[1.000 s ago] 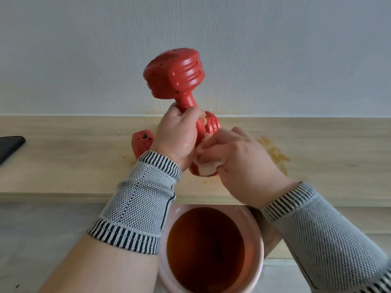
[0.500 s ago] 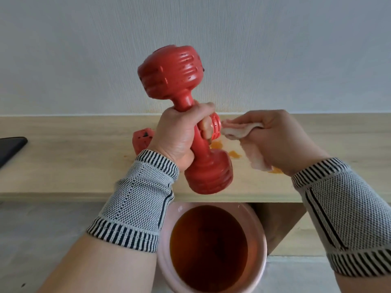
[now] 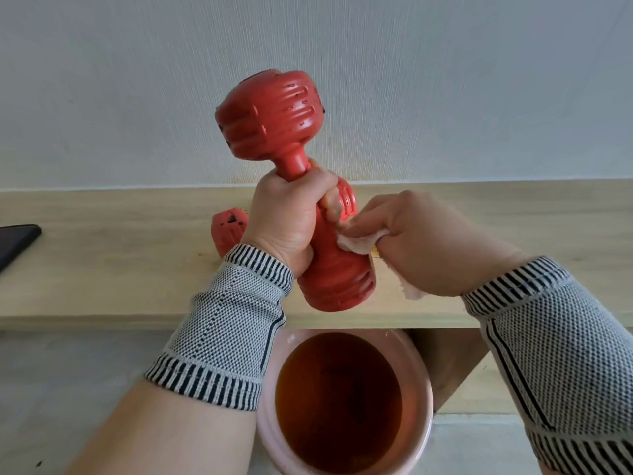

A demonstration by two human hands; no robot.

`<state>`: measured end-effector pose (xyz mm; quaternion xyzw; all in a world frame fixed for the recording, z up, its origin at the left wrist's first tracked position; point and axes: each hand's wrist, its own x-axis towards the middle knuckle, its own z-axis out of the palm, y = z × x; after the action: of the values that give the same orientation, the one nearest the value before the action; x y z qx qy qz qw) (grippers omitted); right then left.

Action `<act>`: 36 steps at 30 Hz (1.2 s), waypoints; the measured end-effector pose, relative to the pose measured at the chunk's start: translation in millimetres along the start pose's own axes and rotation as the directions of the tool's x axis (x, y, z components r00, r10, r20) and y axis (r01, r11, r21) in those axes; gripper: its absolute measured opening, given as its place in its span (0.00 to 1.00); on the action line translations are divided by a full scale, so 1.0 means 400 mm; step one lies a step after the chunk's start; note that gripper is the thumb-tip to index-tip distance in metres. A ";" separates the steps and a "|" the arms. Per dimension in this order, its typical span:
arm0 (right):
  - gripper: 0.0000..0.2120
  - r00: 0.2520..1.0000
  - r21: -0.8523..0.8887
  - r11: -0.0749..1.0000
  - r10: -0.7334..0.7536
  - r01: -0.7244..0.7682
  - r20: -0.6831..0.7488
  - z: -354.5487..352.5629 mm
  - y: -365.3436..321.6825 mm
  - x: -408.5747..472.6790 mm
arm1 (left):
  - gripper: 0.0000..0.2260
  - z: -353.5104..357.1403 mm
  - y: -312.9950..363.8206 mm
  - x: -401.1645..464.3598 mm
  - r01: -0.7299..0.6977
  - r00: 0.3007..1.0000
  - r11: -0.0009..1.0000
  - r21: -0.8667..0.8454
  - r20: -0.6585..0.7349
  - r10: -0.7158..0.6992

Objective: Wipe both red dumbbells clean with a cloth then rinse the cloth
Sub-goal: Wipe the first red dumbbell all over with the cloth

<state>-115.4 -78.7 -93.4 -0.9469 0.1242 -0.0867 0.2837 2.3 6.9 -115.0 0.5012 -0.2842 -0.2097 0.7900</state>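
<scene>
My left hand (image 3: 287,214) grips the handle of a red dumbbell (image 3: 270,118), which stands nearly upright above the wooden shelf (image 3: 102,262). The dumbbell's lower head hangs just over the shelf's front edge. My right hand (image 3: 421,241) holds a pale cloth (image 3: 356,242) and presses it against the top of that lower head. A second red dumbbell (image 3: 228,227) lies on the shelf behind my left hand; only its two ends show.
A pink basin (image 3: 424,406) of brown water sits on the floor below the shelf edge. A dark flat object (image 3: 15,240) lies at the shelf's far left. Orange stains mark the shelf near my right hand. A white wall rises behind.
My right hand lifted off the lower head, swung right with the cloth, then came back to the top of the lower head. The dumbbell turned slightly in my left hand.
</scene>
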 end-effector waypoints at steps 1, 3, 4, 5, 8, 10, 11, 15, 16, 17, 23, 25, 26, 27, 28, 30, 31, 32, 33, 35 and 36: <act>0.15 1.000 -0.083 0.996 -0.025 0.025 0.001 -0.003 -0.004 -0.003 | 0.23 0.000 -0.001 0.001 -0.004 1.000 1.000 0.013 -0.024 0.005; 0.20 0.997 -0.146 0.987 -0.064 0.068 0.031 -0.004 -0.010 -0.010 | 0.24 -0.002 -0.003 0.003 -0.001 0.997 0.999 0.039 -0.078 0.004; 0.21 0.997 -0.094 0.993 -0.065 0.068 0.039 -0.005 -0.009 -0.014 | 0.23 -0.006 -0.007 0.004 -0.001 0.994 0.999 0.051 -0.111 0.007; 0.23 0.999 0.012 0.999 -0.044 0.044 0.020 -0.006 -0.006 -0.018 | 0.22 -0.011 -0.008 0.007 -0.001 0.989 0.998 0.066 -0.148 0.011; 0.19 0.970 0.406 0.912 0.150 -0.061 -0.191 -0.021 0.032 -0.029 | 0.14 -0.021 0.007 0.014 0.014 0.977 1.000 0.002 -0.213 -0.013; 0.13 0.897 0.609 0.788 0.333 -0.094 -0.292 -0.034 0.057 -0.033 | 0.09 -0.027 0.024 0.016 0.052 0.975 0.965 -0.257 -0.194 -0.104; 0.10 0.865 0.687 0.718 0.409 -0.108 -0.292 -0.037 0.065 -0.036 | 0.07 -0.030 0.031 0.016 0.069 0.976 0.934 -0.351 -0.171 -0.136; 0.08 0.833 0.789 0.593 0.511 -0.162 -0.213 -0.020 0.082 -0.042 | 0.10 -0.041 0.033 0.015 0.095 0.978 0.960 -0.263 -0.156 -0.139; 0.08 0.830 0.788 0.591 0.517 -0.171 -0.208 -0.017 0.083 -0.042 | 0.10 -0.040 0.032 0.013 0.083 0.982 0.975 -0.208 -0.152 -0.116; 0.08 0.827 0.791 0.587 0.523 -0.174 -0.207 -0.017 0.082 -0.042 | 0.09 -0.038 0.028 0.011 0.074 0.986 0.986 -0.152 -0.137 -0.095; 0.11 0.821 0.794 0.600 0.501 -0.101 -0.274 -0.030 0.070 -0.038 | 0.05 -0.027 -0.006 -0.002 -0.007 0.999 1.000 0.009 -0.054 0.007; 0.10 0.852 0.726 0.681 0.432 -0.094 -0.295 -0.026 0.063 -0.034 | 0.05 -0.012 -0.007 -0.005 0.006 0.999 0.997 -0.077 -0.036 -0.009; 0.09 0.863 0.682 0.728 0.389 -0.074 -0.321 -0.022 0.059 -0.031 | 0.05 -0.007 -0.007 -0.003 0.009 0.999 0.994 -0.110 -0.048 -0.014; 0.07 0.868 0.620 0.783 0.339 -0.046 -0.364 -0.017 0.054 -0.026 | 0.05 -0.003 -0.006 0.000 0.010 0.997 0.992 -0.123 -0.070 -0.019; 0.08 0.865 0.526 0.850 0.277 -0.019 -0.418 -0.013 0.051 -0.020 | 0.05 0.000 -0.005 0.002 0.011 0.996 0.992 -0.129 -0.087 -0.023; 0.10 0.856 0.265 0.964 0.120 0.021 -0.504 -0.011 0.042 -0.010 | 0.06 0.007 0.003 0.003 0.044 0.994 0.984 -0.175 -0.089 -0.060; 0.11 0.858 0.148 0.989 0.059 0.020 -0.511 -0.008 0.038 -0.008 | 0.08 0.012 0.007 0.000 0.063 0.994 0.978 -0.199 -0.076 -0.079; 0.12 0.870 0.061 0.998 0.020 0.012 -0.492 -0.004 0.032 -0.007 | 0.09 0.016 0.008 -0.002 0.065 0.994 0.979 -0.193 -0.068 -0.079; 0.12 0.892 -0.004 1.000 -0.005 0.004 -0.452 0.002 0.029 -0.008 | 0.09 0.019 0.006 -0.004 0.051 0.996 0.987 -0.155 -0.068 -0.063; 0.11 0.940 -0.121 0.992 -0.022 -0.020 -0.339 0.019 0.029 -0.007 | 0.05 0.018 -0.004 -0.002 0.001 0.998 1.000 -0.018 -0.066 -0.002; 0.12 0.954 -0.178 0.983 -0.024 -0.031 -0.300 0.028 0.031 -0.006 | 0.05 0.015 -0.008 -0.001 -0.017 0.998 0.999 0.042 -0.067 0.020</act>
<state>-117.5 -82.5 -109.7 -0.9443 0.1750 -0.2174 0.1745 -2.2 1.7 -116.1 0.5215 -0.2666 -0.1794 0.7905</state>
